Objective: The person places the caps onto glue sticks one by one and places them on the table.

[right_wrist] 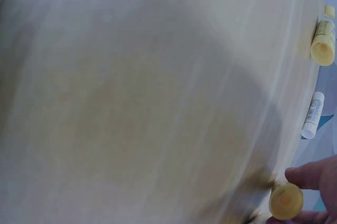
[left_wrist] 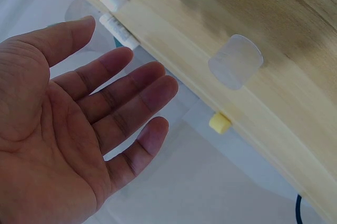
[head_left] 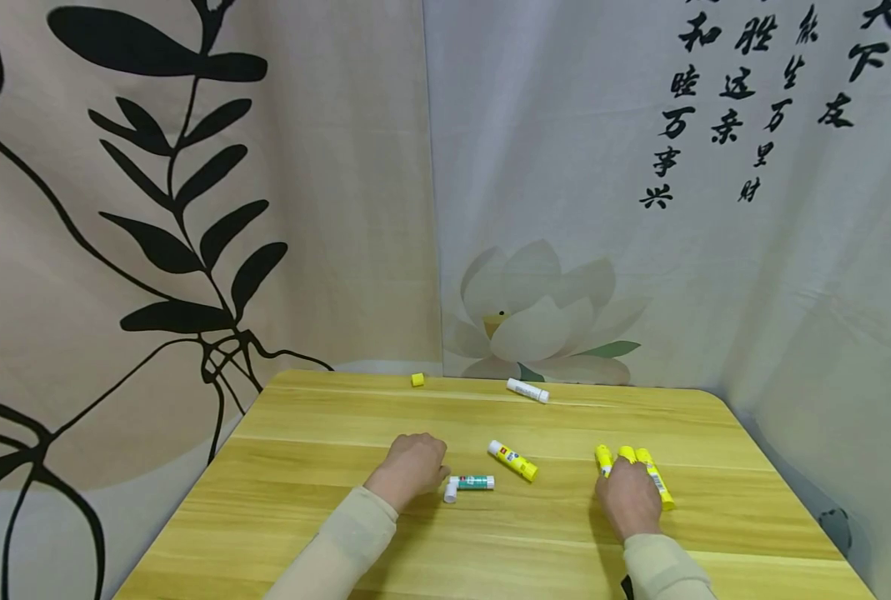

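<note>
My right hand (head_left: 628, 498) is over a row of three yellow glue sticks at the table's right. In the right wrist view, its thumb and a finger pinch one yellow glue stick (right_wrist: 286, 201), seen end-on. The rightmost yellow glue stick (head_left: 657, 482) slants beside the hand. My left hand (head_left: 412, 467) hovers with fingers loosely bent and nothing in them. Just right of it lies a teal glue stick (head_left: 477, 482), with a small white piece (head_left: 451, 490) at its end. A frosted cap (left_wrist: 236, 62) on the wood shows in the left wrist view.
A yellow glue stick with a white end (head_left: 513, 461) lies mid-table. Near the back edge are a white glue stick (head_left: 528, 391) and a small yellow cap (head_left: 417, 380). Printed cloth (head_left: 355, 208) hangs right behind the wooden table (head_left: 325, 417).
</note>
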Demonstrator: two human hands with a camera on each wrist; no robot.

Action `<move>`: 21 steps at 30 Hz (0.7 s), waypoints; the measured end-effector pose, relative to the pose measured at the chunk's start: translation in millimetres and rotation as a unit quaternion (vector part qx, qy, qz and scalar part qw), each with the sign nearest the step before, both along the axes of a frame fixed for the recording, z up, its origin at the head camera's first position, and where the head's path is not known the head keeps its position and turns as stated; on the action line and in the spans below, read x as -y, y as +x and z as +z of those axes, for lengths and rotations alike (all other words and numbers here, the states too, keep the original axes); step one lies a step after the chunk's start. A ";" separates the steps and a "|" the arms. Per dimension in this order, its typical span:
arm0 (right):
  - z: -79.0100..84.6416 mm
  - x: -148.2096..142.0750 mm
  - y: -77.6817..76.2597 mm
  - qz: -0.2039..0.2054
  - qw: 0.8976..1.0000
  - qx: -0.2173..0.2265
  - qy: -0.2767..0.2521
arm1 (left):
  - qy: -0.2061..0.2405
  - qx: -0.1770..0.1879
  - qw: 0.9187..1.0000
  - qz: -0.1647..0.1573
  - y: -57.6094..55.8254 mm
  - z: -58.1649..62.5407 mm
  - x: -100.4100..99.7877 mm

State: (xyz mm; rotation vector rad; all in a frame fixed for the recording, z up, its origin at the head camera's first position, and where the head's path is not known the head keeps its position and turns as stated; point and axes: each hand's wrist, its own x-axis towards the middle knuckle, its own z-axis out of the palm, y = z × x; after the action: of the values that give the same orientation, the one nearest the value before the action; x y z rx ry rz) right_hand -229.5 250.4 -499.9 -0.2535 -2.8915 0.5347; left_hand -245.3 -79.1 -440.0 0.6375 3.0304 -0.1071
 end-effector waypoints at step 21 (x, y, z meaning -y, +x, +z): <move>-4.8 -2.9 1.8 -0.014 1.000 -0.019 0.016 | 0.008 -0.007 1.000 -0.007 -0.2 -0.9 -0.1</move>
State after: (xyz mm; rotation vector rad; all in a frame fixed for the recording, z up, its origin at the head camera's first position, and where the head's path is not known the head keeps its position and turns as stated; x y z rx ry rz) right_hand -227.8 253.3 -504.7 -0.2758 -2.8536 0.4818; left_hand -245.4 -79.1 -440.8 0.6621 3.0448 -0.0874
